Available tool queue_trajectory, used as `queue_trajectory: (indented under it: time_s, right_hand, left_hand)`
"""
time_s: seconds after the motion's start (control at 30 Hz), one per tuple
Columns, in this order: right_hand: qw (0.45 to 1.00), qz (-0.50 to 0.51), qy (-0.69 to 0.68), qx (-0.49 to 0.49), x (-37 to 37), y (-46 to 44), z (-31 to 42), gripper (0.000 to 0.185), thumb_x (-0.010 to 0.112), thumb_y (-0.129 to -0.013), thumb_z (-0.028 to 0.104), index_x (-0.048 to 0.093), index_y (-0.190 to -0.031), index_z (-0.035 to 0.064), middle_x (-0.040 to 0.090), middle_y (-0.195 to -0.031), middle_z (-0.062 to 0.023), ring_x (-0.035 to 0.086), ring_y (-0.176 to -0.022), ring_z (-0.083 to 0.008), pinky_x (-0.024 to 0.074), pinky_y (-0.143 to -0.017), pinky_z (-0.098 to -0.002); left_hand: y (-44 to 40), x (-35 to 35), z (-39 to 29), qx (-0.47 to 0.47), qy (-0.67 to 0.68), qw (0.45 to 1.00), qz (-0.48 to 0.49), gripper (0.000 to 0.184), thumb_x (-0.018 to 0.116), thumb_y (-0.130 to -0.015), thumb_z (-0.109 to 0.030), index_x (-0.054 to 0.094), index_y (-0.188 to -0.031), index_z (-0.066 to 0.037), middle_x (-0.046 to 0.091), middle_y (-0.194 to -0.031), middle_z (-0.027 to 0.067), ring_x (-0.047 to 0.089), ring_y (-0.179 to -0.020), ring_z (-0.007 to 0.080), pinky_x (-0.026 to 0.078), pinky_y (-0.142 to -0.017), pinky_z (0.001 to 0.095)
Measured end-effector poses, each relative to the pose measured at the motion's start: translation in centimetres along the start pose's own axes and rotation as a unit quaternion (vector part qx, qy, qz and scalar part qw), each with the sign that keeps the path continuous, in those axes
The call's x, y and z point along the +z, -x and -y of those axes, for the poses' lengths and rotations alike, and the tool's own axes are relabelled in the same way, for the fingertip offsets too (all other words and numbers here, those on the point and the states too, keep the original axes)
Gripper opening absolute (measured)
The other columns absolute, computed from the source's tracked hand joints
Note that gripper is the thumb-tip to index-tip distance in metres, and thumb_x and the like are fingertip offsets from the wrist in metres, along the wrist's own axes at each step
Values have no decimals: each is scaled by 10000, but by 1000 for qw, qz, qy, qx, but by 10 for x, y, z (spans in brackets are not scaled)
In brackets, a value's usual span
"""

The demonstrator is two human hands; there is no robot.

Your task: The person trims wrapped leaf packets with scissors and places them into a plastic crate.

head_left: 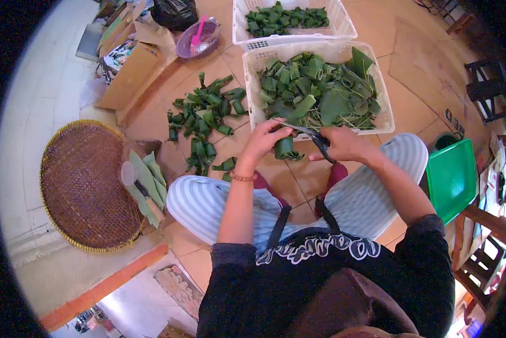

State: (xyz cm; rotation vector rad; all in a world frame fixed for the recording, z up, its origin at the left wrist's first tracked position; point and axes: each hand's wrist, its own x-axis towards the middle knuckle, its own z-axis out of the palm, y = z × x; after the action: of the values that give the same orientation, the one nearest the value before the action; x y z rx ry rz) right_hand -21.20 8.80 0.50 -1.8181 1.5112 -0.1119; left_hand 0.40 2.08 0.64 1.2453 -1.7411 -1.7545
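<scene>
My left hand pinches the upper end of a rolled green leaf, which hangs down above the floor tiles. In my right hand is a pair of scissors with black handles. Their blades reach leftward across the top of the leaf roll, close to my left fingertips. Just beyond both hands stands a white plastic basket full of loose green leaves and trimmings. To the left, a pile of small leaf rolls lies on the floor.
Behind is a second white basket holding cut leaf pieces. At left are a round woven tray, flat leaves with a knife, a cardboard box and a purple basin. A green tray stands right of my knee.
</scene>
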Motion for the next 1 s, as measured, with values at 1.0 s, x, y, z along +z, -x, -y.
queue_trajectory:
  time_s: [1.0]
  right_hand:
    - [996,-82,8,32,40,5,-32,506,690,-665,484,556,-630,-3,514,-522,-173,529,-496,-327,414,-506,-411]
  left_hand:
    - [-24,5,68,-173,253,948,83,246,619,-796,-244,576,-962,-69,575,-805,15,576,-716,146,511,-524,341]
